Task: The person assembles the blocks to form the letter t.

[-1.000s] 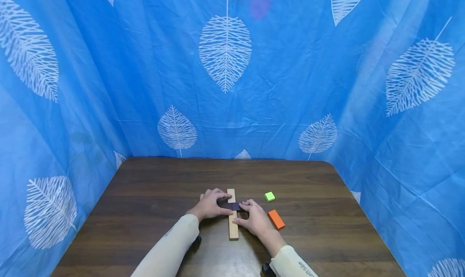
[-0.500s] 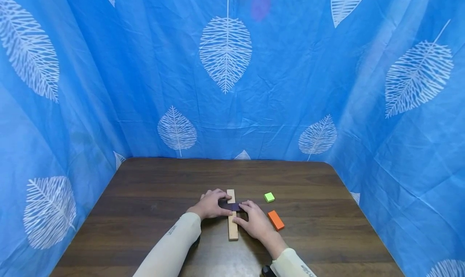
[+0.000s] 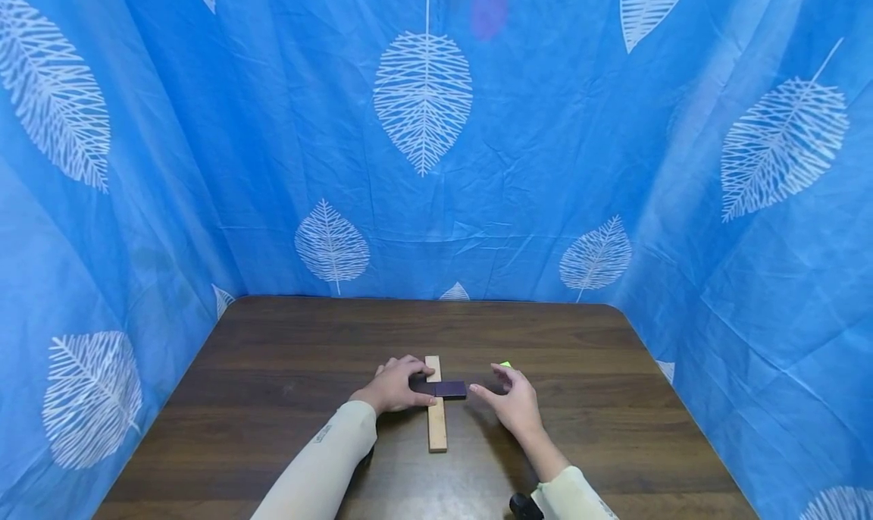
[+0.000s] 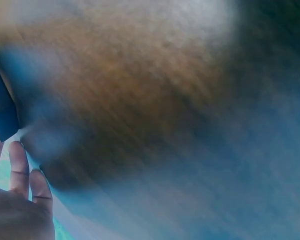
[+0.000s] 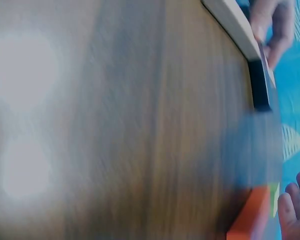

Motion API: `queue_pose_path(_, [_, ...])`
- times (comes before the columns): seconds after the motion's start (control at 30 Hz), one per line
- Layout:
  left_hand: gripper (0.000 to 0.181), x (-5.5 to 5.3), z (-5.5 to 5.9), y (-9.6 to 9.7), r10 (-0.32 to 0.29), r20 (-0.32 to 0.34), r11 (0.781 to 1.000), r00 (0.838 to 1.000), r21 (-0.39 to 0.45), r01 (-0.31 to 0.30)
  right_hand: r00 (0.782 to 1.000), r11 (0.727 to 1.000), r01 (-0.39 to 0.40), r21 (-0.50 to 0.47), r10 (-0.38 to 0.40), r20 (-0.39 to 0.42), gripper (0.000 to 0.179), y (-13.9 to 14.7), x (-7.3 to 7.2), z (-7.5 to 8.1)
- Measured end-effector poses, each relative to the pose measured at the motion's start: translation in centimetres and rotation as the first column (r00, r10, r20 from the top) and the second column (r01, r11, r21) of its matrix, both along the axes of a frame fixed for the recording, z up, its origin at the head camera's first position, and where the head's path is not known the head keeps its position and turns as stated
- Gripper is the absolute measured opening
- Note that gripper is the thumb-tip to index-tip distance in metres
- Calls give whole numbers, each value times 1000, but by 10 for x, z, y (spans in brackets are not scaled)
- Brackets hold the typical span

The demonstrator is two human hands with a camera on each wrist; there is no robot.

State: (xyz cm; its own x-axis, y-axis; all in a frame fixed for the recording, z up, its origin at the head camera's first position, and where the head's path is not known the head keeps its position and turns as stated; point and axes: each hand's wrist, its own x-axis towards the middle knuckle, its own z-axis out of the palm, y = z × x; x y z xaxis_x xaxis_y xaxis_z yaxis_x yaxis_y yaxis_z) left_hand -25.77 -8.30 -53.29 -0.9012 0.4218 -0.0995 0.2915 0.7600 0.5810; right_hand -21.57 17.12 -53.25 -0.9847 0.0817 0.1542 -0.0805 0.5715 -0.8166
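A dark purple block [image 3: 452,390] lies crosswise over a pale wooden strip [image 3: 436,425] on the table, forming a cross shape. My left hand [image 3: 392,385] is curved round the dark block's left part, thumb on the near side and forefinger on the far side, tips right over the strip. In the left wrist view, a dark block [image 4: 4,107] shows above my fingertips. To the right, my right hand [image 3: 514,402] is apart from the block, thumb and fingers spread with nothing between them. Beside that hand in the right wrist view are an orange block [image 5: 252,215] and a lime-green block [image 5: 274,200].
The brown wooden table [image 3: 307,338] has a blue leaf-patterned curtain [image 3: 505,164] at its back and sides. In the head view, only a corner of the green block [image 3: 506,364] shows past my right fingers, and the orange block is hidden behind that hand.
My right hand has let go of the dark block's right end and moved right, now covering the orange block and most of the green one. My left hand and the cross of blocks stay put.
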Motion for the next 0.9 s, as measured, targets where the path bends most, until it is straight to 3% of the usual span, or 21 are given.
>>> queue_pose_path(0.3, [60, 1, -1, -2, 0, 2, 1000, 1000, 1, 0, 983, 987, 148, -64, -139, 119, 70, 27, -12, -2])
queue_pose_path(0.6, [63, 0, -1, -3, 2, -1, 1000, 1000, -5, -2, 975, 990, 143, 9, -142, 172, 68, 32, -24, -3])
queue_pose_path(0.9, [63, -2, -2, -2, -5, -9, 1000, 1000, -5, 5, 956, 979, 202, -33, -190, 223, 64, 28, -29, -5])
